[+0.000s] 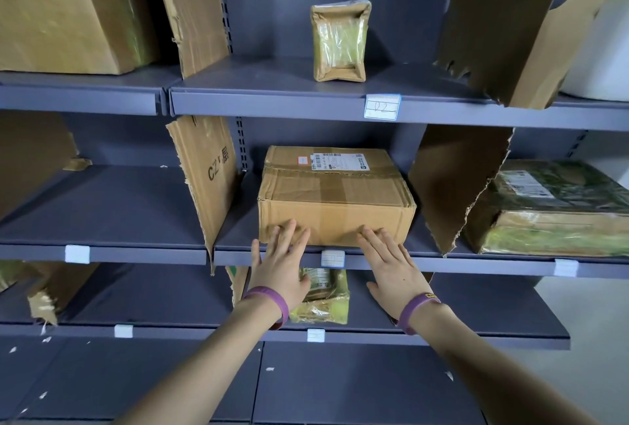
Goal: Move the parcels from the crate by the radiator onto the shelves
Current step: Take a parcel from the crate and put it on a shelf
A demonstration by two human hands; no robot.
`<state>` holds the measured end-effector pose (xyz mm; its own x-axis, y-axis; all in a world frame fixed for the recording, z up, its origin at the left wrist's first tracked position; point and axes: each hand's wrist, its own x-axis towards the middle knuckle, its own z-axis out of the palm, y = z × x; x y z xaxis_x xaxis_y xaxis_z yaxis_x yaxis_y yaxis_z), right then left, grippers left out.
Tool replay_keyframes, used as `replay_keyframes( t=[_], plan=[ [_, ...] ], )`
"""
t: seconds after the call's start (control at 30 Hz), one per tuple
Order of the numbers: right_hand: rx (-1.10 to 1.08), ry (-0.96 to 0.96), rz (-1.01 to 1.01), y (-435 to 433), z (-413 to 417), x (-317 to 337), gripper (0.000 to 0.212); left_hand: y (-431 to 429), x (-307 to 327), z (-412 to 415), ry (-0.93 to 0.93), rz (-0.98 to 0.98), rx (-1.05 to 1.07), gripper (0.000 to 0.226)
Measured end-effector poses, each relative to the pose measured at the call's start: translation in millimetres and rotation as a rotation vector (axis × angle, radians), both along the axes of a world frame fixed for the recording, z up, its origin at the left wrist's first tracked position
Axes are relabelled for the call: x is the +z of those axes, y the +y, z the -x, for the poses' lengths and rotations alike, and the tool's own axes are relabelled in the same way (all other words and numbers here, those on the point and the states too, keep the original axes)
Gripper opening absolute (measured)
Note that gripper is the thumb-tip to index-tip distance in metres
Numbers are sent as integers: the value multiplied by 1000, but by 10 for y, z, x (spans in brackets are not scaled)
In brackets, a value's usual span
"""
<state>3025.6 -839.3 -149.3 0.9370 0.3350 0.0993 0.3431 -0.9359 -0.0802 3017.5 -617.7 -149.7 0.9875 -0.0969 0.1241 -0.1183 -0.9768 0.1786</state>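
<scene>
A brown cardboard parcel (335,195) with a white shipping label lies on the middle shelf (476,263) of a grey rack, between two torn cardboard dividers. My left hand (280,263) and my right hand (391,264) both have straight fingers, and their fingertips press against the parcel's front face near its lower edge. Each wrist wears a purple band. The crate and the radiator are out of sight.
A small taped parcel (340,40) stands upright on the shelf above. A plastic-wrapped parcel (323,300) lies on the shelf below, partly behind my left hand. A green-wrapped parcel (551,210) sits at right, a large box (68,6) at top left. Torn dividers (207,173) split the bays.
</scene>
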Motion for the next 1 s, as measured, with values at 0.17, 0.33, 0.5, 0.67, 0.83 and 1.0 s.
replay_keyframes(
  t=[0.17,0.33,0.5,0.67,0.83,1.0],
  plan=[
    [1,-5,9,1,-97,-26,79,-6,-18,-73,8,-5,17,77],
    [2,-7,29,19,-212,-25,79,4,-17,-168,28,-14,24,78],
    [6,1,37,11,-297,-38,79,13,-11,-253,33,-8,29,78],
    [12,1,39,18,-347,-50,80,4,8,-280,37,-1,29,77],
    [23,2,-4,54,-270,-95,76,-27,-44,-192,46,19,15,75],
    [87,21,-52,149,49,-426,78,-83,-351,125,43,77,2,76]
  ],
)
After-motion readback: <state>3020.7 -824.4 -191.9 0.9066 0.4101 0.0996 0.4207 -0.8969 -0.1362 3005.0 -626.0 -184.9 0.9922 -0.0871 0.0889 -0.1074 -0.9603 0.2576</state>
